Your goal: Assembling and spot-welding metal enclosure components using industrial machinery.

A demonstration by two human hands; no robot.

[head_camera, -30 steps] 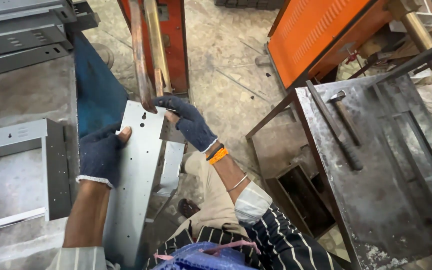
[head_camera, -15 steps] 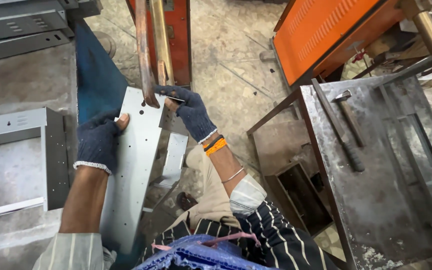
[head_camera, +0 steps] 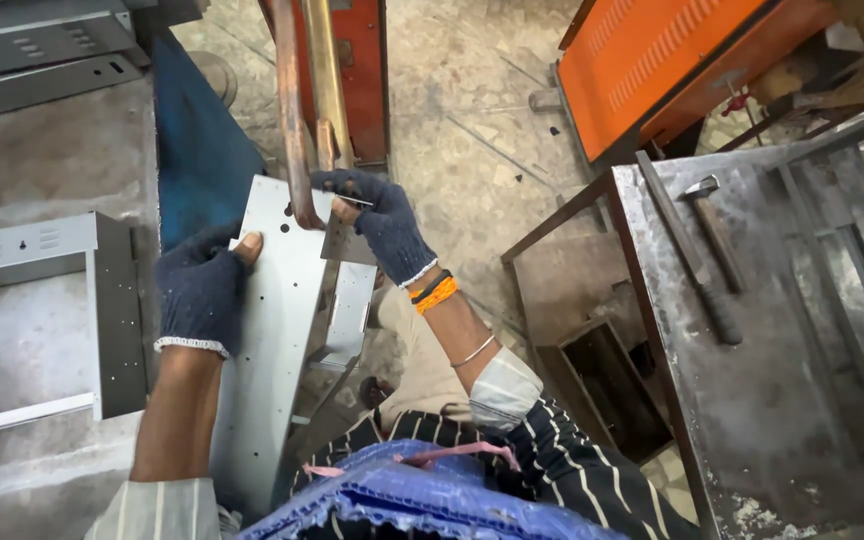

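Observation:
A long grey sheet-metal panel (head_camera: 277, 330) with small punched holes runs from my lap up toward a machine. My left hand (head_camera: 200, 295), in a dark knit glove, grips the panel's left edge with the thumb on top. My right hand (head_camera: 377, 222), gloved too, holds the panel's upper right corner where a bent flange (head_camera: 350, 305) folds down. A curved copper-coloured arm (head_camera: 290, 120) of the orange machine (head_camera: 357, 70) comes down onto the panel's top end, between my hands.
A grey bench on the left carries a bent metal frame (head_camera: 102, 310) and stacked grey panels (head_camera: 32, 50). To the right stands a steel table (head_camera: 802, 400) with a hammer (head_camera: 712, 235) and a bar on it. An orange cabinet (head_camera: 672, 60) sits behind.
The view has shifted slightly down. Both hands keep their grip, and the panel's top end stays under the copper arm.

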